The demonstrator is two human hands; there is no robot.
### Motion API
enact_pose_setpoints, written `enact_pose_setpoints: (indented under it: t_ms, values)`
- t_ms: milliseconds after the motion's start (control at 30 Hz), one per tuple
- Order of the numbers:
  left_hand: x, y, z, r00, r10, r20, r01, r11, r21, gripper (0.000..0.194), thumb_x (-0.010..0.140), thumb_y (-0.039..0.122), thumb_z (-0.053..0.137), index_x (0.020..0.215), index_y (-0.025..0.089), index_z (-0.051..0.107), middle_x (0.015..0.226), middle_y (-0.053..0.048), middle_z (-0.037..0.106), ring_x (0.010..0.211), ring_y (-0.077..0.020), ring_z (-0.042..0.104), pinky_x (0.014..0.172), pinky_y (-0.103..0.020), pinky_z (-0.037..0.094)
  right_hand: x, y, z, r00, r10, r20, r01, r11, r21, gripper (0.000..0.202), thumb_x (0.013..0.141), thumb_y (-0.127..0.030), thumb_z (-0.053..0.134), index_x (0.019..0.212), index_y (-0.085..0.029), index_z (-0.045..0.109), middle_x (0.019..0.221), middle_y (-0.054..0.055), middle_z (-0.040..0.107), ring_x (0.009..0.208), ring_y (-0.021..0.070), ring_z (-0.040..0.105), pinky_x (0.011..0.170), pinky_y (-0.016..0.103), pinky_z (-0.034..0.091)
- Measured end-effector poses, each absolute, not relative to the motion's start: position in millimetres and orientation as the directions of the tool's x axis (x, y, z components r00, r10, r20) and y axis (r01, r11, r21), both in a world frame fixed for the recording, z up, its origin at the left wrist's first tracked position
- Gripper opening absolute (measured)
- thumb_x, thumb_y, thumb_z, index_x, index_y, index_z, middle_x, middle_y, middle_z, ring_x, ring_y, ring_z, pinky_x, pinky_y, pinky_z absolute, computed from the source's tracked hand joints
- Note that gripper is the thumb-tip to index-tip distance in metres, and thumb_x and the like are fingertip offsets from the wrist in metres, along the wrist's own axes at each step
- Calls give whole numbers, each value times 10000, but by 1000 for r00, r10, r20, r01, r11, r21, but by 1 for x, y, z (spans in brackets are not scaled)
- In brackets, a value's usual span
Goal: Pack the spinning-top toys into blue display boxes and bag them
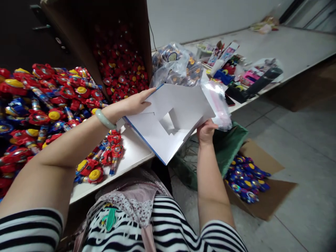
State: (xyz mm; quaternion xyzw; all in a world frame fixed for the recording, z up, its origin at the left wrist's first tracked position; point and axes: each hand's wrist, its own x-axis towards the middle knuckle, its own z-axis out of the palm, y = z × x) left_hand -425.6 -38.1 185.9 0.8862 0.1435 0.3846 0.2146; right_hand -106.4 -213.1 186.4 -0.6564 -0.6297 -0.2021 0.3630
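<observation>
Between my hands is an unfolded thin cardboard box (pixel 186 105), white inside with a blue outer edge and a square cut-out near its middle. My left hand (pixel 139 103) grips its upper left edge, thumb over the white side. The lower right edge is held in my right hand (pixel 206 131), whose fingers are partly hidden behind the card. Red and blue toys with yellow discs and clear tubes (pixel 89 168) lie on the table close to my left forearm.
A big heap of the same toys (pixel 39 112) covers the table's left side. Behind it stands a dark bin of red parts (pixel 123 66). Clear plastic bags (pixel 178 63) lie beyond the card. On the floor, a green sack (pixel 233 143) stands beside an open carton (pixel 278 196) of blue toys.
</observation>
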Motion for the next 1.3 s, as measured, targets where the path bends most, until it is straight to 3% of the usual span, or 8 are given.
enact_pose_setpoints:
  t_ms: [100,200,400,767,933,1067,1200,1300]
  values:
    - [-426,-39,187,678,403,615,68,-868,493,697,909,269,463,1580,185,294,1586,-83,409,1428,-233,450,1192,-330,361,-111,-220,174,187,600,778,955,74,-287,1103,714,-924,442,1449,-101,408,1277,231,619,1229,346,601,1058,512,479]
    - [-424,-36,185,667,371,646,65,-893,446,709,899,275,487,1578,207,295,1587,-81,408,1435,-236,439,1194,-336,353,-130,-222,157,213,518,828,977,-133,-168,790,897,-686,461,1488,-164,399,1373,209,570,1357,322,501,1166,562,352]
    - [-423,-35,187,692,349,632,68,-903,423,699,888,262,503,1564,227,329,1567,-73,439,1422,-230,457,1182,-331,363,-162,-234,155,-294,873,388,943,199,267,521,938,-600,435,1332,-319,628,1518,61,492,1512,324,269,1225,569,209]
    - [-418,-30,187,660,312,684,-50,-890,454,634,877,262,549,1499,216,433,1514,-66,504,1425,-239,444,1196,-361,351,-217,-177,169,84,818,569,919,-285,273,837,913,-400,599,1608,-176,190,1653,225,96,1458,452,252,1128,648,307]
    - [-447,-52,170,96,477,874,-228,-844,486,360,994,402,466,1288,221,568,1222,-81,661,1172,-197,623,1032,-329,483,-198,-187,168,14,853,522,953,-169,251,978,845,-630,612,1608,-201,175,1645,209,141,1487,435,227,1133,648,308]
    - [-477,-87,83,-395,539,744,-439,-822,363,225,935,456,621,919,235,584,810,11,625,764,-112,623,778,-263,524,-179,-192,168,-13,809,588,982,-102,161,1057,784,-758,590,1592,-192,209,1627,200,215,1497,401,239,1160,615,301]
    - [-458,-103,1,163,897,412,-594,-244,767,380,818,546,730,895,192,615,869,-31,678,817,-150,654,784,-300,528,-170,-196,165,52,694,718,996,16,-87,896,839,-768,491,1473,-138,424,1451,204,490,1346,320,478,1120,491,411]
    - [-429,-110,-5,316,888,334,-716,-9,699,638,784,738,636,1152,218,600,1246,-110,651,1152,-257,627,970,-412,503,-174,-211,155,207,599,774,953,57,-299,661,909,-704,422,1146,-136,661,1129,149,666,1084,271,627,1013,451,491]
